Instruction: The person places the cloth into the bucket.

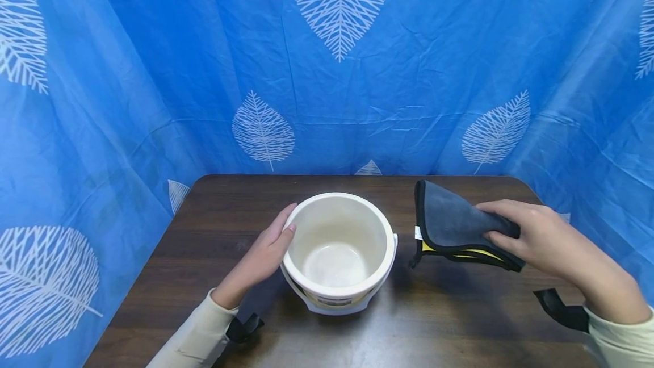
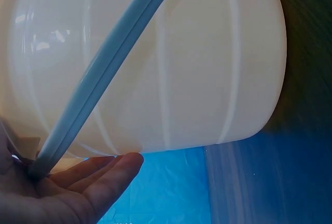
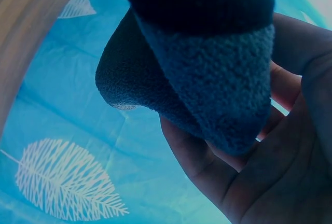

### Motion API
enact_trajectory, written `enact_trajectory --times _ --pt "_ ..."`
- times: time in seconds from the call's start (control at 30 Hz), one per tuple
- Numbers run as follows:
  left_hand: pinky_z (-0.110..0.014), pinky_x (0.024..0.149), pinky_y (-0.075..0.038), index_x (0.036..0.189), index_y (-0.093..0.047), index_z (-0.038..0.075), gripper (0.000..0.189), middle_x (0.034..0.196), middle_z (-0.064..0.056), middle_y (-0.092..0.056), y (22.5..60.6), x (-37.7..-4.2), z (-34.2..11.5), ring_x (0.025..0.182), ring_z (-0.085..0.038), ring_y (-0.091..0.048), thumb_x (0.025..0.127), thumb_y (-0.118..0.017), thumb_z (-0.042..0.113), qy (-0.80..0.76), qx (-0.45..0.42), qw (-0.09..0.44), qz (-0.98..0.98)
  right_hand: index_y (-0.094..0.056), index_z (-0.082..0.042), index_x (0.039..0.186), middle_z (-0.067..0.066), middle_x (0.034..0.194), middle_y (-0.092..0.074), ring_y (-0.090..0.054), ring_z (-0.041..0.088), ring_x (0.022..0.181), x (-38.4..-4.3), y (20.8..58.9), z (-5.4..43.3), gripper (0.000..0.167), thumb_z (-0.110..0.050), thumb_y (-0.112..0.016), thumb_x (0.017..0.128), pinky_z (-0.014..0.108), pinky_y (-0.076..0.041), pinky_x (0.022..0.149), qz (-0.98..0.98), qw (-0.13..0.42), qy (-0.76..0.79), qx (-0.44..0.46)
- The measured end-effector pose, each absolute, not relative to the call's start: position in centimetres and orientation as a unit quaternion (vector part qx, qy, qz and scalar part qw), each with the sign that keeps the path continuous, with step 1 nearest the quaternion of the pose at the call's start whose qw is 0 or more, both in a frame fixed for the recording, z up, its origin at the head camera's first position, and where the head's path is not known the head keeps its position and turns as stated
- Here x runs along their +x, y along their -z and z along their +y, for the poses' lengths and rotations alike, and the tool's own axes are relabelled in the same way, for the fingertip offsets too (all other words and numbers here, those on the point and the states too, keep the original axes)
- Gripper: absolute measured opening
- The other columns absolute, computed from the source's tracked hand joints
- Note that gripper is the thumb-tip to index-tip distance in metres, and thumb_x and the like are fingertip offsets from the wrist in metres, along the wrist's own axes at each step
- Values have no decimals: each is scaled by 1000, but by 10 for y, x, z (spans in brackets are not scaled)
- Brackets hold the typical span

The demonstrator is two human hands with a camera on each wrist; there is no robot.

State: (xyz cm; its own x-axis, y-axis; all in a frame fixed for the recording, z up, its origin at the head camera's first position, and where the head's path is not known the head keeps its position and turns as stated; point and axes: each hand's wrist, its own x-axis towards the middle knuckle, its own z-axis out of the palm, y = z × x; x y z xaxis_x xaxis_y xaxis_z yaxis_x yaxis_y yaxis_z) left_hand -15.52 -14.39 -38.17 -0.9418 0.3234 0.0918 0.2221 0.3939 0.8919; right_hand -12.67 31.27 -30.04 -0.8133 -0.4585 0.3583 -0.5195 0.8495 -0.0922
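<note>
A white round bucket stands upright on the table with its mouth facing up. Nothing lies on its pale inner floor. My left hand rests against its left side, the thumb tip at the rim and the fairly straight fingers along the outer wall. A light grey-blue carrying handle slants across the bucket's side down to that hand. To the right, my right hand pinches a folded cleaning cloth, grey with black edging and a yellow underside, between thumb and fingers. Its fuzzy grey folds fill the palm side.
The dark brown wooden table reaches back to a blue curtain printed with white leaves, which hangs behind and on both sides. Black straps sit at both wrists, by the light sleeves.
</note>
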Motion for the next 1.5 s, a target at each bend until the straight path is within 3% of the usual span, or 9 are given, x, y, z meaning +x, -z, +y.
enact_trajectory --times 0.93,1.3,1.5 --pt "-53 113 -31 159 -20 -2 54 161 -23 -31 380 -155 -143 144 -38 -38 111 -36 18 -528 163 53 832 -68 -6 124 8 111 -73 -70 27 95 -129 293 299 57 2 -88 72 48 -56 69 -927 194 -116 300" --pt "-53 114 -31 160 -20 -1 55 161 -23 -30 380 -154 -144 145 -38 -36 111 -36 19 -530 164 55 830 -68 -8 126 6 114 -72 -70 24 96 -132 291 291 59 4 -87 71 45 -56 70 -918 201 -121 318" --pt "-52 114 -31 160 -20 -1 55 162 -23 -30 381 -155 -144 145 -38 -36 111 -36 19 -531 165 55 830 -68 -9 127 4 115 -72 -70 22 97 -133 288 288 61 3 -88 71 36 -55 72 -916 204 -120 324"
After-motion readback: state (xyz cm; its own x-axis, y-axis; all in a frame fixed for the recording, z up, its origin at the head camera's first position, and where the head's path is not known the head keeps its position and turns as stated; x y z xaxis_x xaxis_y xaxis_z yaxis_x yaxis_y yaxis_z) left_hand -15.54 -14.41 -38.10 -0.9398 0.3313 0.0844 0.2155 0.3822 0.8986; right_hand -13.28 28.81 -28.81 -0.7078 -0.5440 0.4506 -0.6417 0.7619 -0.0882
